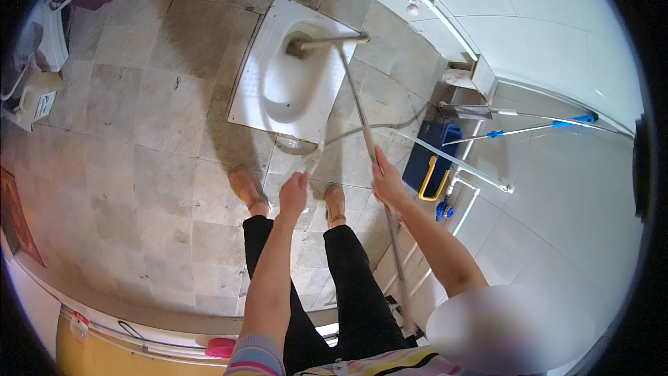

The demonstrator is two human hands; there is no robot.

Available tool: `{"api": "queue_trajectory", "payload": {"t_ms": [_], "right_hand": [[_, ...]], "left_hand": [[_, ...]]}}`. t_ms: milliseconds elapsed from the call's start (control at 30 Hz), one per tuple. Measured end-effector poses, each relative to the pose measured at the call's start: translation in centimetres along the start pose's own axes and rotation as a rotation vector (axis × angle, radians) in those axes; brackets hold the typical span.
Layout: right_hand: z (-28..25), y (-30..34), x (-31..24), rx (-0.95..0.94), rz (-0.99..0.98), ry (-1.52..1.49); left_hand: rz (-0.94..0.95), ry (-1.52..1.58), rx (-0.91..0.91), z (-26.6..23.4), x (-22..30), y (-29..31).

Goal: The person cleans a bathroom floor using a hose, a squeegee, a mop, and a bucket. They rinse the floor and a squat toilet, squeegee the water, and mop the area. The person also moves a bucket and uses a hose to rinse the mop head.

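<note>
My right hand [387, 182] is wrapped tight around the long handle of the brush [362, 108], partway along its length, and that grip is the only thing steering the brush head [300, 47], which sits well ahead of me inside the bowl of the white squat toilet [250, 94]. My left hand [293, 193] is pinched around the end of the clear hose [417, 143], which curves away to my right toward the pipes at the wall; I cannot tell whether water is running from it. As I judge it, the main risk is leverage: I hold the handle far from its working end with one hand alone, so a hard push could make the head skid up the curved porcelain and flick dirty water onto my sandalled feet [249, 191], planted just short of the pan's near rim. The tiled floor [139, 132] looks damp in dark patches, so leaning further forward could cost me my footing. The hose crosses the handle near my hands, and if the two tangle, a tug might jerk the nozzle off aim and spray the wall or my trousers. The blue squeegees [536, 125] leaning at my right could be knocked over by a wide swing.
</note>
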State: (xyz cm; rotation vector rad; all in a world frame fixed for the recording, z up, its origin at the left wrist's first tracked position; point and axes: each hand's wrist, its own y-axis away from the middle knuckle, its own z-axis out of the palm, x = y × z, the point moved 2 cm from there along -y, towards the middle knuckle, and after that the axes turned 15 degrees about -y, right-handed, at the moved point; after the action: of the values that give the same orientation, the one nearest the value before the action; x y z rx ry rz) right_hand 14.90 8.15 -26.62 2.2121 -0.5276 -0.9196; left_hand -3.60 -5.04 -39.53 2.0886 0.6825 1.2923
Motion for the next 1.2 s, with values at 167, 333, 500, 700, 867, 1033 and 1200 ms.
{"api": "queue_trajectory", "payload": {"t_ms": [167,333,500,700,867,1033,1200], "right_hand": [[-9.1,10.2,-0.5,0.072,0.142,-0.059],[-14.3,10.7,0.7,0.131,0.192,-0.080],[-19.1,0.9,2.3,0.287,0.177,-0.237],[-24.0,-16.9,4.9,0.304,0.121,-0.181],[-21.9,-20.3,8.2,0.349,0.304,-0.707],[-12.3,-9.0,-5.5,0.035,0.164,-0.157],[-9.4,-2.4,-11.2,-0.076,0.166,-0.086]], "left_hand": [[0.013,0.002,0.027,-2.7,1.5,-2.4],[0.045,-0.024,0.065,-2.3,1.9,-4.9],[-0.063,-0.068,0.117,-1.4,0.0,-6.7],[-0.112,-0.013,0.029,-1.7,1.3,-6.0],[-0.054,0.028,0.022,-0.9,3.0,-5.8],[-0.085,-0.020,0.171,-0.3,2.1,-5.5],[-0.117,-0.034,0.075,0.4,3.8,-5.6]]}}
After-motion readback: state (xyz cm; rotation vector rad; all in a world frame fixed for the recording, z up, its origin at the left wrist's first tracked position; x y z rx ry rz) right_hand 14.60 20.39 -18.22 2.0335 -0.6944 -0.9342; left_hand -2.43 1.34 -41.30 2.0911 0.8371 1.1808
